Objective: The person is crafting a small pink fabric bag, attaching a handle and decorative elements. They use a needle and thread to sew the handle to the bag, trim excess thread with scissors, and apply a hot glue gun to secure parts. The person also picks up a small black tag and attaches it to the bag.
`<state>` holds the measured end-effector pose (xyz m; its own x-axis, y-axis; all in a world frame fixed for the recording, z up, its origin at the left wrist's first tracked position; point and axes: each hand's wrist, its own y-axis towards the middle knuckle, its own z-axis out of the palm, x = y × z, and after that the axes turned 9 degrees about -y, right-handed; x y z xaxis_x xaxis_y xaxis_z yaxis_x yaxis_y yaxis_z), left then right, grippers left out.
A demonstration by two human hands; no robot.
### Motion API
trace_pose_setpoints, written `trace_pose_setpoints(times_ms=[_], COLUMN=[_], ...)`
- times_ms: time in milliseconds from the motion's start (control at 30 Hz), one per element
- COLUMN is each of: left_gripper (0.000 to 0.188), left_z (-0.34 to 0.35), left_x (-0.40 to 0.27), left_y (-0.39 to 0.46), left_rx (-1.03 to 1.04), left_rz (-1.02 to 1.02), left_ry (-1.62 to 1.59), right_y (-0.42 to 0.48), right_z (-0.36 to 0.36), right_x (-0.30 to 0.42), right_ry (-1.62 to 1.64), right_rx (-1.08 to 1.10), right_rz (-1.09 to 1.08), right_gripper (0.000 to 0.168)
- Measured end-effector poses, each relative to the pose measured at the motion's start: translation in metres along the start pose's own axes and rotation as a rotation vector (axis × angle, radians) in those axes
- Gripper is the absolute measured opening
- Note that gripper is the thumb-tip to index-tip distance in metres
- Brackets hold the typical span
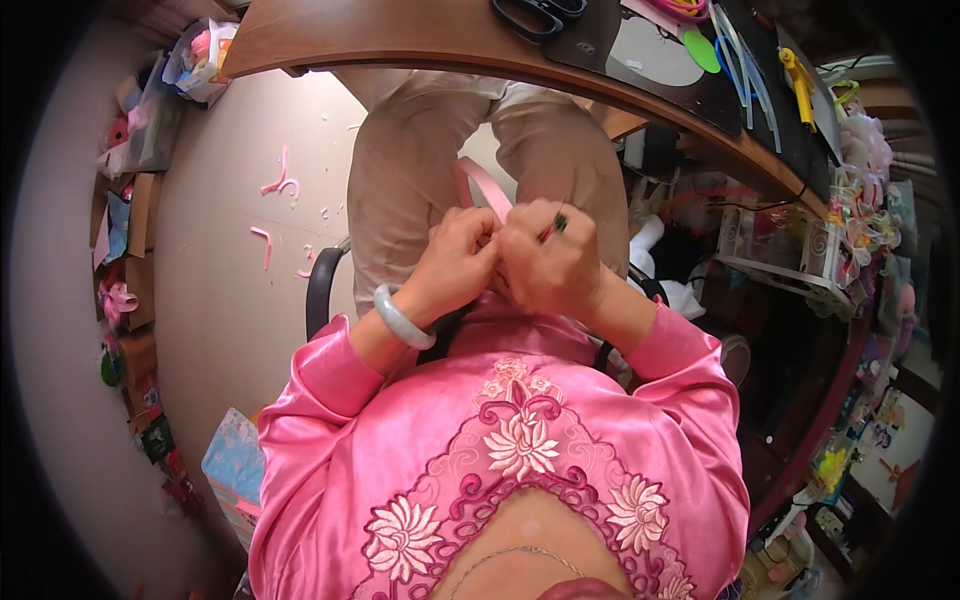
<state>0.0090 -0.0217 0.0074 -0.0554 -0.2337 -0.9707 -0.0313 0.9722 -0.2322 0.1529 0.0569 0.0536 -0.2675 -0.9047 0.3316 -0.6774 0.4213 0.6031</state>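
A pink ribbon strip (487, 187) loops up from between my fingers, over my lap. My left hand (459, 255) pinches its lower end, with thumb and fingertips bent in. Right against it, my right hand (553, 259) is curled closed at the same spot, knuckles up. What sits inside its fingers is mostly hidden and slightly blurred. A small green-and-red item, perhaps a ring (556, 225), shows on a right finger. A pale bangle (403, 319) circles my left wrist. Both hands are in front of my waist, above beige trousers (409, 165).
A wooden desk (360, 34) curves across the top, bearing black-handled scissors (536, 15), clear glue sticks (750, 75) and a yellow glue gun (801, 90). Pink scraps (266, 247) lie on the floor at left, near boxes (142, 217). A white rack (780, 255) stands at right. Chair armrest (322, 292) beside me.
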Motion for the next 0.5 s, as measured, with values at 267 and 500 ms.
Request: trace_pose_setpoints(times_ms=[267, 500], left_gripper=[0.021, 0.023], left_z=[-0.008, -0.012], left_x=[-0.04, -0.024], left_y=[0.007, 0.007], left_rx=[0.311, 0.34], left_rz=[-0.256, -0.287], left_ry=[-0.588, -0.692], right_y=[-0.002, -0.013], right_z=[-0.007, -0.019], right_x=[-0.005, 0.005], right_ry=[0.385, 0.362], right_rx=[-0.1, 0.071], right_rz=[0.452, 0.316], right_gripper=[0.007, 0.006])
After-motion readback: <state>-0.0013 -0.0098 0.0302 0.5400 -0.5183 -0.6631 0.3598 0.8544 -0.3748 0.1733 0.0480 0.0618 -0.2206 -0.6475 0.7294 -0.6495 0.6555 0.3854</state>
